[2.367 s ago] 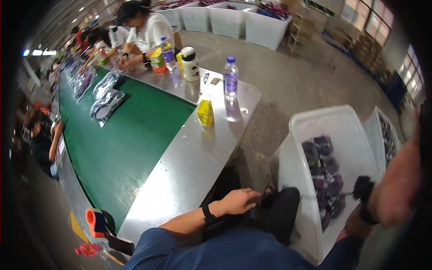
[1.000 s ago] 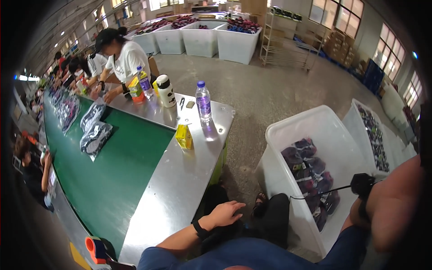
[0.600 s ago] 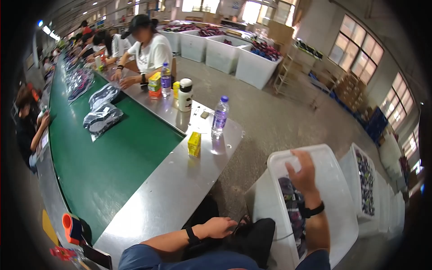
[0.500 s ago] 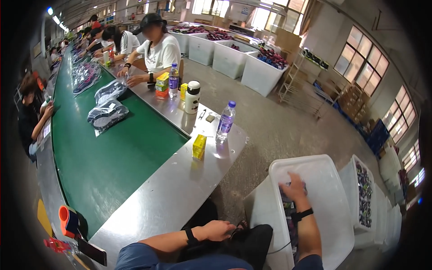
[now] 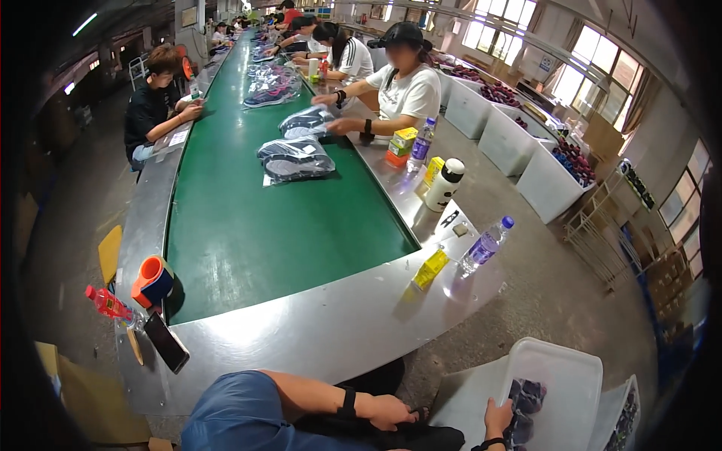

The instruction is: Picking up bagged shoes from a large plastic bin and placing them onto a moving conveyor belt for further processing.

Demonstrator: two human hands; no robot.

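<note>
The left hand (image 5: pixel 391 412) is over the person's dark trouser leg, below the near edge of the metal table (image 5: pixel 323 331); its fingers are bent downward, and whether it holds anything cannot be told. The right hand (image 5: pixel 496 417) is at the left rim of the near white bin (image 5: pixel 575 395), fingers curled; its grip cannot be determined.

The near bin contains dark bundles (image 5: pixel 528 397) along its left wall, just beside the right hand. A second white bin (image 5: pixel 605 432), to its right, contains small mixed-colour items (image 5: pixel 626 421). Across the aisle, a row of white bins (image 5: pixel 551 180) is filled with dark red and blue items.

On the table's right corner, a yellow carton (image 5: pixel 430 269) stands near a purple-capped bottle (image 5: pixel 485 246). Farther along the right edge is a white flask (image 5: pixel 445 186) with a dark top. At the near left corner lies a phone (image 5: pixel 167 342), near a red-capped bottle (image 5: pixel 110 304). The green belt (image 5: pixel 263 248) carries a clear bag (image 5: pixel 296 159) containing a grey, sole-shaped item.

The lower frame edge cuts off the near bin and the right forearm. The depth of the bundles is hidden by the bin's left wall. The contents of the bags at the belt's far end are too small to identify.
</note>
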